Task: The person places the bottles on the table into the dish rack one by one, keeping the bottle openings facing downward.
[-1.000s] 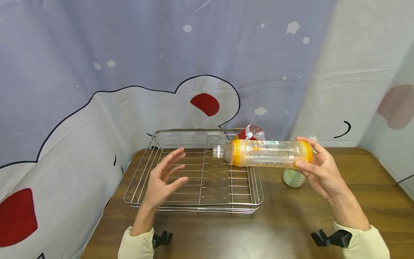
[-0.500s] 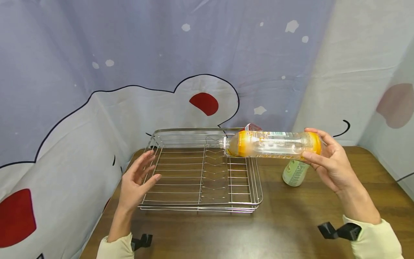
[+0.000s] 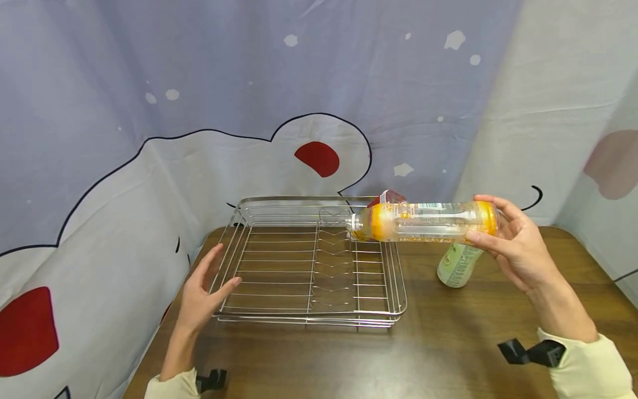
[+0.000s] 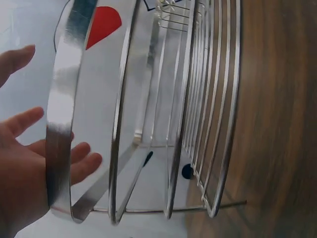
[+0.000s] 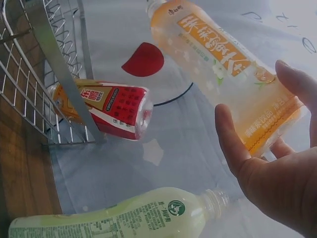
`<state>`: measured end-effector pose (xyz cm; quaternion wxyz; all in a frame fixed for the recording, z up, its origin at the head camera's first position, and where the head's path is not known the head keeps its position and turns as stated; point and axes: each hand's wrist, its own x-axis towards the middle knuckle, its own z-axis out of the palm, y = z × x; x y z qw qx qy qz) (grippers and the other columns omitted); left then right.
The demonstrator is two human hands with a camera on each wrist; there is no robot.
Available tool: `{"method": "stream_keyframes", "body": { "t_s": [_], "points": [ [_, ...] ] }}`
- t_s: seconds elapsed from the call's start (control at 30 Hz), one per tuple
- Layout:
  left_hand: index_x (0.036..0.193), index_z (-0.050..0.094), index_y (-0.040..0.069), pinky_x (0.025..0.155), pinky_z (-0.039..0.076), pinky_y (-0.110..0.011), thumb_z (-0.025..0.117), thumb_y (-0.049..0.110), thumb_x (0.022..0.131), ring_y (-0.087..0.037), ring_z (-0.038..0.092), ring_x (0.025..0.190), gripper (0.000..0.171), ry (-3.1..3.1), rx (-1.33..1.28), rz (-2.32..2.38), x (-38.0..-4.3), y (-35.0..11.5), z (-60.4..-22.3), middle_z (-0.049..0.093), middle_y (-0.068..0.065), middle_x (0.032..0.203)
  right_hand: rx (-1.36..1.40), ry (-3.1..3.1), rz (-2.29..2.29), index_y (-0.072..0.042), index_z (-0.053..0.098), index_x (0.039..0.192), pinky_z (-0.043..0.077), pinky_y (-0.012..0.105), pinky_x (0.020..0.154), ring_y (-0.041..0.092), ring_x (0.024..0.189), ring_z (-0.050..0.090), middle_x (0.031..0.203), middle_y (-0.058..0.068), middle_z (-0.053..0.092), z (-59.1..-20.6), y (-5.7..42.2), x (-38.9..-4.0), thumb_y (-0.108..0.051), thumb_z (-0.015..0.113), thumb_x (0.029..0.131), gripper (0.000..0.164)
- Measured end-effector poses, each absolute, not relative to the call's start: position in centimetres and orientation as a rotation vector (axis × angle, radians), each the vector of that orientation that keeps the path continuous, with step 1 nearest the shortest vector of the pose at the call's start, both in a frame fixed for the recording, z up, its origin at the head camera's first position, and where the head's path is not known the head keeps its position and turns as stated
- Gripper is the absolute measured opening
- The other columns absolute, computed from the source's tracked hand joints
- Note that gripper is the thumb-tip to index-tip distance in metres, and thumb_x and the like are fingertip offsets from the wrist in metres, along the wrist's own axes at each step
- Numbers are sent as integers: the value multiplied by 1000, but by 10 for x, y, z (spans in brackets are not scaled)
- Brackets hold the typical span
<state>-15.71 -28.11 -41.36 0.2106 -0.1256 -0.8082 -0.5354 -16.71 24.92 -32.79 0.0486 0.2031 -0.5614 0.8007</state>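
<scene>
My right hand [image 3: 518, 249] grips the base end of a clear plastic drink bottle [image 3: 428, 221] with an orange label. The bottle lies level in the air, its neck pointing left over the right back part of a wire dish rack [image 3: 306, 318]. In the right wrist view, thumb and fingers wrap the lower end of this bottle [image 5: 218, 64]. A red-labelled bottle [image 5: 119, 109] is at the rack's back right corner, base upward, partly hidden by the rim. My left hand [image 3: 199, 299] is beside the rack's left side, fingers spread, holding nothing; whether it touches the rim is unclear.
A pale green bottle [image 3: 456, 266] stands on the wooden table [image 3: 349, 360] right of the rack, its top hidden behind the right hand and held bottle. A patterned curtain [image 3: 239, 100] hangs behind and around the table. The rack has raised wire sides and zigzag dividers.
My left hand has moved from over the rack to its left side. My right hand has shifted right and slightly up with the bottle, staying nearly still over the last half second.
</scene>
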Motion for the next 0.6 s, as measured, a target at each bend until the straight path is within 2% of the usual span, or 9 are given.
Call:
{"method": "stream_keyframes", "body": {
  "t_s": [0.1, 0.33, 0.47, 0.6],
  "points": [
    [149, 42, 4, 102, 37, -15, 77, -4, 81, -26, 43, 134, 76, -2275, -292, -1435, -156, -283, -414, 43, -15, 149, 625, -1742, 2422, -2, 48, 136, 57, 28, 81, 19, 102, 63, 127, 13, 53, -328, 250, -168, 26, 52, 86, 58],
    [143, 49, 1, 102, 40, -19, 74, -11, 80, -4, 47, 125, 69, -2175, -209, -1422, -151, -291, -413, 52, -12, 140, 640, -1776, 2403, -1, 49, 136, 57, 28, 80, 18, 100, 64, 124, 12, 54, -331, 250, -169, 28, 53, 84, 60],
    [143, 50, -1, 99, 39, -16, 75, -13, 77, -1, 47, 123, 71, -2165, -197, -1388, -149, -299, -418, 52, -9, 138, 664, -1773, 2407, -1, 50, 135, 57, 29, 81, 19, 100, 65, 123, 12, 55, -334, 251, -169, 27, 56, 84, 59],
    [143, 50, 1, 99, 37, -13, 76, -12, 77, -2, 44, 127, 72, -2192, -195, -1356, -147, -306, -423, 51, -14, 142, 659, -1794, 2391, -3, 52, 134, 57, 29, 81, 18, 98, 66, 122, 11, 58, -335, 251, -169, 26, 58, 84, 58]
  ]
}}
